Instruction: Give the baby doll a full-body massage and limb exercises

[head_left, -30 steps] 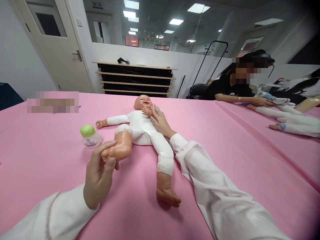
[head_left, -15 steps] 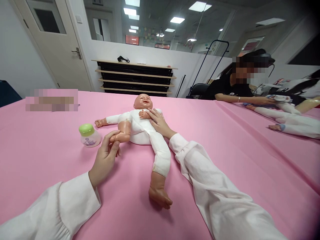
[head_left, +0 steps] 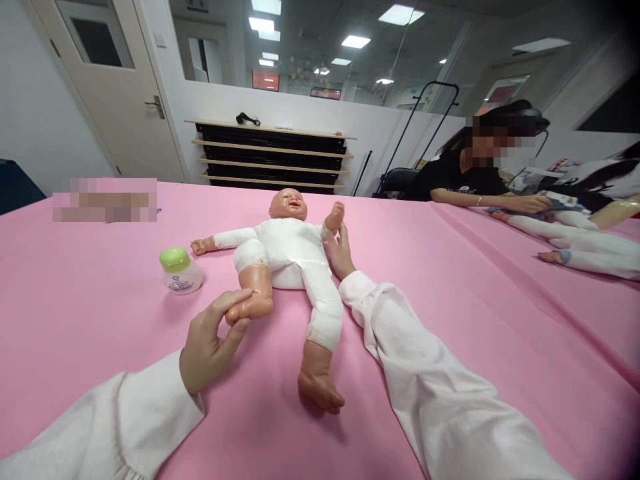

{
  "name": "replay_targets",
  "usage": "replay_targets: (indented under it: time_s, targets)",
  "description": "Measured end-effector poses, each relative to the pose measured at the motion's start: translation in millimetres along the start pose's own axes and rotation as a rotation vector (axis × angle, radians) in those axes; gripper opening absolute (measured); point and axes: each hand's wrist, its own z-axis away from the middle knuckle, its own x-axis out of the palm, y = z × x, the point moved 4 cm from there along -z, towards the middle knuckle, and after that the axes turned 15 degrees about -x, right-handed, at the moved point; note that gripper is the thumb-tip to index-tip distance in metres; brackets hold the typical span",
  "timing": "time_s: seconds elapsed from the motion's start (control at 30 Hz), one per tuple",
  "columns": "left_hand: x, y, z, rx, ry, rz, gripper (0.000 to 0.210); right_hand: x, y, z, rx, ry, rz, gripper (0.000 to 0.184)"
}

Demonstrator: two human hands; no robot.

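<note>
A baby doll [head_left: 295,240] with a white cloth body lies on its back, its head pointing away from me. My left hand [head_left: 213,340] is closed lightly round the toes of the doll's bent leg at left, thumb below and fingers above the foot [head_left: 250,307]. At the doll's other side, my right hand [head_left: 341,252] grips its arm [head_left: 327,231] near the wrist, and the small doll hand [head_left: 336,215] points upward. Part of my right fingers is hidden behind that arm. The other leg [head_left: 320,373] lies stretched toward me.
A clear jar with a green lid [head_left: 180,270] stands left of the doll on the pink-covered table [head_left: 425,320]. At the right, a person [head_left: 460,177] in black handles another doll [head_left: 590,243]. Low shelves [head_left: 275,157] stand against the far wall.
My right hand has moved the doll's arm from its chest outward and up. The bent leg has come down toward me with my left hand on its foot.
</note>
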Motion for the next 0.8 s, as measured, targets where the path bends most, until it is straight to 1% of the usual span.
replay_targets:
  time_s: [0.1, 0.2, 0.27, 0.37, 0.4, 0.5, 0.63, 0.7, 0.8]
  targets:
    - [0.3, 12, 6, 0.114, -0.052, 0.013, 0.029, -10, 12, -3, 0.119, 0.169, -0.094, 0.044]
    - [0.1, 26, 10, 0.208, -0.130, 0.034, 0.030, -20, 28, -4, 0.327, 0.387, -0.277, 0.034]
    - [1.0, 35, 13, 0.267, -0.191, 0.018, 0.032, -26, 36, -3, 0.471, 0.519, -0.410, 0.031]
    - [4.4, 46, 17, 0.337, -0.268, -0.010, 0.032, -33, 43, -2, 0.630, 0.623, -0.526, 0.034]
    - [6.3, 49, 19, 0.351, -0.293, -0.020, 0.032, -35, 44, -2, 0.652, 0.642, -0.550, 0.035]
    - [13.7, 52, 24, 0.370, -0.388, -0.034, 0.030, -38, 45, -2, 0.652, 0.679, -0.612, 0.033]
    - [23.5, 46, 32, 0.347, -0.525, -0.093, 0.032, -36, 44, -2, 0.627, 0.687, -0.637, 0.026]
    - [26.4, 43, 34, 0.340, -0.564, -0.120, 0.033, -35, 43, -2, 0.612, 0.686, -0.612, 0.025]
    - [27.5, 42, 34, 0.314, -0.565, -0.097, 0.031, -34, 42, -1, 0.604, 0.706, -0.578, 0.025]
